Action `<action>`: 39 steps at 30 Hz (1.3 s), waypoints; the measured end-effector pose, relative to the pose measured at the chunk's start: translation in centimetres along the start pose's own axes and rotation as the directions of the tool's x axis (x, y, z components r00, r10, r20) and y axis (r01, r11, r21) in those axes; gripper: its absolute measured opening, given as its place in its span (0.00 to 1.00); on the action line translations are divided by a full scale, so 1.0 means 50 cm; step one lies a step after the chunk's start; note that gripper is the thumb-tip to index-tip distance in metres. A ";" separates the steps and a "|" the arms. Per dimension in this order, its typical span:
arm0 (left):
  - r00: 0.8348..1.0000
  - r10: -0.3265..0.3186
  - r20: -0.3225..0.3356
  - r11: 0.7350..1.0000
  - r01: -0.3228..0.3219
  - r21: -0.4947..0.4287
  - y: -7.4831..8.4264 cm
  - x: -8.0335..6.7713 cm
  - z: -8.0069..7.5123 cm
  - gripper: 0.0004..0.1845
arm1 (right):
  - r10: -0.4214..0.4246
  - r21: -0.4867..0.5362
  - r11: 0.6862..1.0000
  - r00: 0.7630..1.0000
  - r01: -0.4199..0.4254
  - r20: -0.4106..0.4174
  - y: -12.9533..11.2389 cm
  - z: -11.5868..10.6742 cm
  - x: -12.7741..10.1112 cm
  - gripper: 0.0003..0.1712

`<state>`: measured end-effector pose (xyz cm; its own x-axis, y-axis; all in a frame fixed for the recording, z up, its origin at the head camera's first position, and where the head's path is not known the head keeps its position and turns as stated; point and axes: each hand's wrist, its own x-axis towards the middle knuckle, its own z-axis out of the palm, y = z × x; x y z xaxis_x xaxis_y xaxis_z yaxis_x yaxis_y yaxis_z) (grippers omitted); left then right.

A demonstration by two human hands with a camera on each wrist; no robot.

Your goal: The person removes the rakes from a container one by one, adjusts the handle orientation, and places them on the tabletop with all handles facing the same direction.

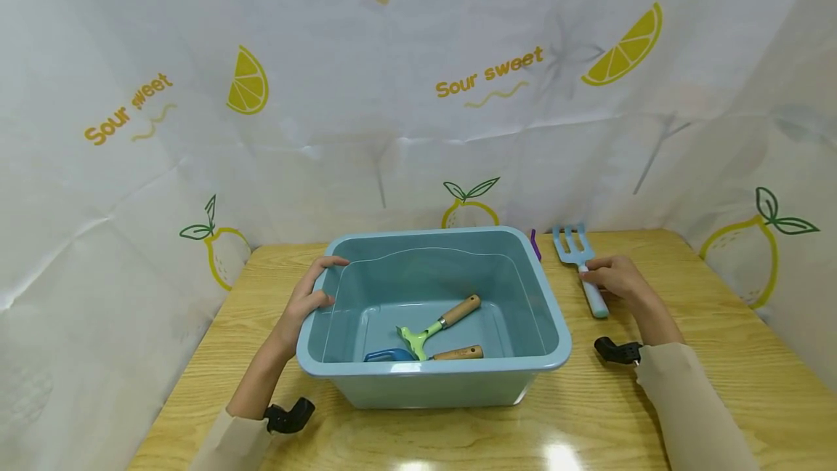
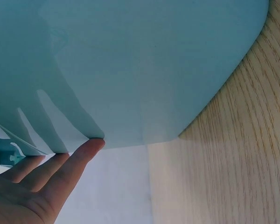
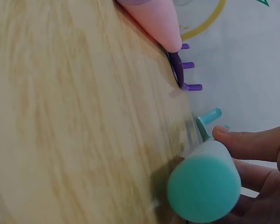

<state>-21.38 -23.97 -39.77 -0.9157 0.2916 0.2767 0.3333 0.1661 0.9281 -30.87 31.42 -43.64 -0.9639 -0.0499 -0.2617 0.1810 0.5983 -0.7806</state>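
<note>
A light blue plastic tub (image 1: 556, 325) stands in the middle of the wooden table (image 1: 719, 355). Inside lie a green hand rake with a wooden handle (image 1: 437, 325) and a blue trowel with a wooden handle (image 1: 425, 355). My left hand (image 1: 314, 296) holds the tub's left rim, fingers curled over the edge; the left wrist view shows my fingers (image 2: 70, 163) against the tub wall (image 2: 144, 70). My right hand (image 1: 615, 278) grips the handle of a light blue garden fork (image 1: 575, 253) lying on the table right of the tub. The fork's teal handle end (image 3: 203, 189) fills the right wrist view.
A purple toothed tool (image 3: 182, 74) with a pink handle (image 3: 158, 21) lies behind the tub, near the backdrop; its tip (image 1: 534, 242) shows in the head view. A white lemon-print curtain (image 1: 418, 93) encloses the table on three sides.
</note>
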 end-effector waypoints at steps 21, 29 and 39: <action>1.000 -0.022 -0.004 1.000 0.022 -0.009 0.001 0.000 -0.002 0.33 | 0.036 -0.003 0.999 0.998 -0.036 -0.043 -0.007 -0.003 0.010 0.44; 1.000 -0.013 0.001 1.000 0.013 -0.006 -0.001 0.000 -0.001 0.33 | 0.001 -0.002 1.000 1.000 -0.001 -0.028 -0.005 -0.005 0.010 0.47; 1.000 -0.015 0.000 1.000 0.015 -0.002 -0.001 0.000 -0.001 0.33 | -0.020 0.056 0.998 0.999 0.023 -0.049 0.003 0.002 0.009 0.38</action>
<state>-21.41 -24.00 -39.80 -0.9206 0.2891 0.2625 0.3189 0.1686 0.9327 -31.25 31.41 -43.93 -0.9757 -0.0230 -0.2177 0.1693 0.5514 -0.8169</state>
